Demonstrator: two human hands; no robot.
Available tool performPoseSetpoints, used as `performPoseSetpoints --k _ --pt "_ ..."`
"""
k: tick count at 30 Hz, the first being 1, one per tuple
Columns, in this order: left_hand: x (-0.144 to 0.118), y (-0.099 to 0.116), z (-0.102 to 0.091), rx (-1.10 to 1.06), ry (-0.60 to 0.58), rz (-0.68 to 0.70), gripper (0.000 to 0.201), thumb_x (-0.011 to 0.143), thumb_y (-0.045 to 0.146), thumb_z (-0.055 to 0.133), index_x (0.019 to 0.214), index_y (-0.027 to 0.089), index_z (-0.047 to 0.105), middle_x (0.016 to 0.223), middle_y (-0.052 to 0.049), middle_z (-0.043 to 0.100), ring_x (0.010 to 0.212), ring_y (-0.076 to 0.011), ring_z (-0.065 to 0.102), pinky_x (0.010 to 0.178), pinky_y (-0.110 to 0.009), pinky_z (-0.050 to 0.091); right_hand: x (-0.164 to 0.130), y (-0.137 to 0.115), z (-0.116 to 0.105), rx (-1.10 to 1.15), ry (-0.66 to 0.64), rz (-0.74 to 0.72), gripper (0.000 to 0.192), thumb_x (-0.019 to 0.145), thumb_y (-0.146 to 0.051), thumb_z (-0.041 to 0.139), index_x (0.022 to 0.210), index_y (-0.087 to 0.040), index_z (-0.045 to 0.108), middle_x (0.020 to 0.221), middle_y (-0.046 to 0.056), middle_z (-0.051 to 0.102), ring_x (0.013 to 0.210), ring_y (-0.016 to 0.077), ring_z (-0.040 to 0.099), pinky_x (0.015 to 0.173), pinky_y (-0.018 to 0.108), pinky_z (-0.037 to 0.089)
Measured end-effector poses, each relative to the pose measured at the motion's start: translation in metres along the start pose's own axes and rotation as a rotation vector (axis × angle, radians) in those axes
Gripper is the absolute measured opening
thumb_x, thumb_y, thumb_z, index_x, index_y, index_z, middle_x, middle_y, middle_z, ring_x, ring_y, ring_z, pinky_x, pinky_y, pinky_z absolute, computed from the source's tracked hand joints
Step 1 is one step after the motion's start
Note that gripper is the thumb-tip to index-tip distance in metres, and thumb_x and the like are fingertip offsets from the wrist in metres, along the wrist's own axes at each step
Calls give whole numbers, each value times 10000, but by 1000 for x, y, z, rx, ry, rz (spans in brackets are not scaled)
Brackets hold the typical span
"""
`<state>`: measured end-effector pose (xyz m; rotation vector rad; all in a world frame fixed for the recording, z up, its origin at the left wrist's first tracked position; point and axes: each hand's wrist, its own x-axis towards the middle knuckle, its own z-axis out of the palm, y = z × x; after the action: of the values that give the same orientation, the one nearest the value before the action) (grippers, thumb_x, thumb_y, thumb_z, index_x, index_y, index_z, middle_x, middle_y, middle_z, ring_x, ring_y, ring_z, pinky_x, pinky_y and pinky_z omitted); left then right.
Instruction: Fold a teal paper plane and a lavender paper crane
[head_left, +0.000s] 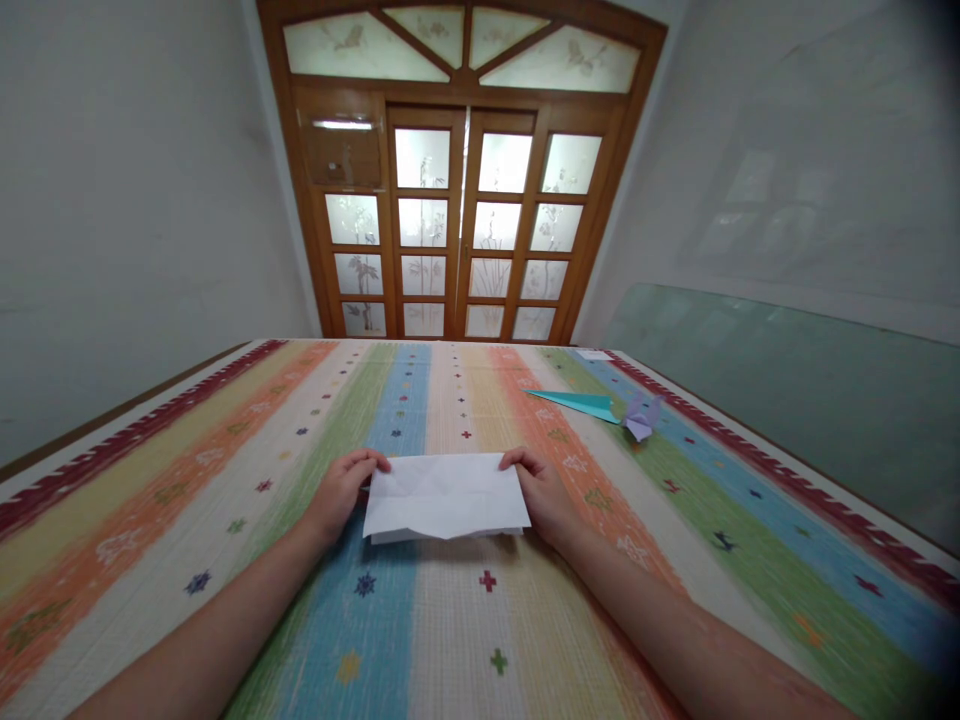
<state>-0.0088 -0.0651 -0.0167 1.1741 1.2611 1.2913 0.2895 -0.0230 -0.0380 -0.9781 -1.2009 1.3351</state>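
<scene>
One folded white paper (445,496) is held flat on the striped tablecloth (225,480), pinched at its far corners by two hands. The left hand (341,490) grips the left edge and the right hand (541,492) the right edge, both forearms stretched forward. Farther right, one teal paper plane (577,402) is seen touching one lilac paper figure (642,416).

Striped cloth (225,480) lies bare all round; teal plane (581,402), lilac figure (641,415) far right.
</scene>
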Motion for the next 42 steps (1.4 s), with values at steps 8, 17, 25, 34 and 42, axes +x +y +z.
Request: performPoseSetpoints --k 8,17,25,34,42 --pt "-4 2 5 381 70 230 258 741 356 693 902 153 699 781 -40 683 657 -172 594 586 -257 431 -11 -17 4 -114 -22 -129 207 879 -392 530 900 -205 616 779 -9 570 656 144 519 555 239 391" --pt "-7 0 4 460 168 356 201 794 329 653 932 184 668 777 -24 665 720 -192 623 651 -278 468 -17 -14 11 -68 -217 -77 1023 756 -257 706 1547 -306 59 868 -3 643 735 186 638 650 308 522" --pt "-7 0 6 543 103 421 111 775 255 594 836 198 668 919 -40 688 824 -200 627 753 -304 476 -26 -24 11 -625 -164 -273 879 791 -184 635 1551 -292 206 1082 68 659 786 196 631 708 332 519" --pt "-10 5 10 515 76 378 93 735 236 602 780 213 679 967 -50 700 904 -234 627 819 -334 479 -33 -21 13 -911 -347 -603 777 872 -105 514 1551 -311 200 1307 92 621 1169 247 583 996 445 457" --pt "-9 1 8 769 -44 414 159 770 167 589 860 221 708 1080 -62 675 964 -234 638 899 -367 479 -36 -33 20 -984 -566 -657 492 871 -107 534 1346 -233 556 1246 83 663 1176 230 576 1016 414 453"
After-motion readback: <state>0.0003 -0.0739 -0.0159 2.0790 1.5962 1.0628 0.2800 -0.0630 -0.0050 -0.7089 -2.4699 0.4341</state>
